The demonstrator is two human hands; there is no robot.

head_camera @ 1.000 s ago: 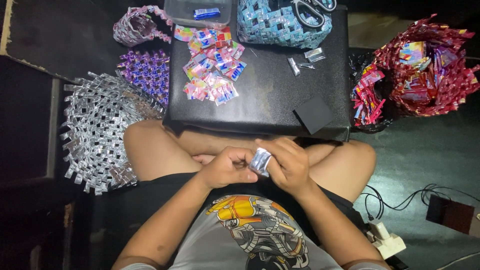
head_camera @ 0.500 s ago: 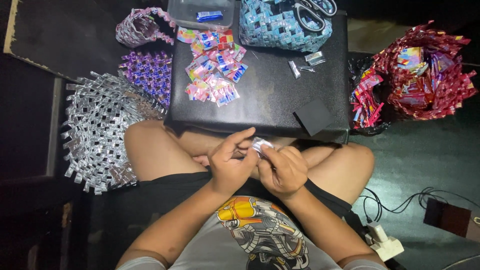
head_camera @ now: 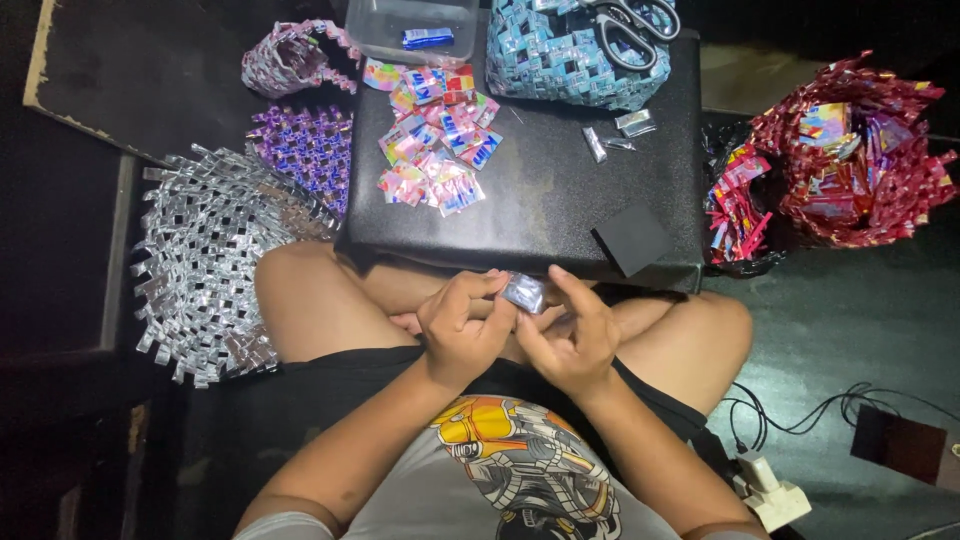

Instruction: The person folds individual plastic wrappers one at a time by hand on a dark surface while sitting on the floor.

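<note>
My left hand point(head_camera: 462, 328) and my right hand point(head_camera: 567, 333) meet over my crossed legs, both pinching a small folded silvery wrapper piece point(head_camera: 524, 292) between fingertips. Just beyond them stands a low black table point(head_camera: 560, 205). On its far left lies a pile of colourful folded wrappers point(head_camera: 436, 150). A few silvery folded strips point(head_camera: 615, 135) lie farther right on the table, and a small black square point(head_camera: 630, 238) sits near its front right corner.
A silver woven mat point(head_camera: 205, 260) and a purple woven piece point(head_camera: 305, 150) lie left. A pink woven basket point(head_camera: 295, 55), clear plastic tub point(head_camera: 415, 25) and blue woven bag point(head_camera: 575, 55) with scissors point(head_camera: 630, 25) sit far. A red woven basket point(head_camera: 850, 150) holds wrappers right. Cables and an adapter point(head_camera: 770, 490) lie lower right.
My hands have shifted slightly while working the silvery piece; my left fingers now pinch it from the left and my right fingers press its right side. The piece stays between them.
</note>
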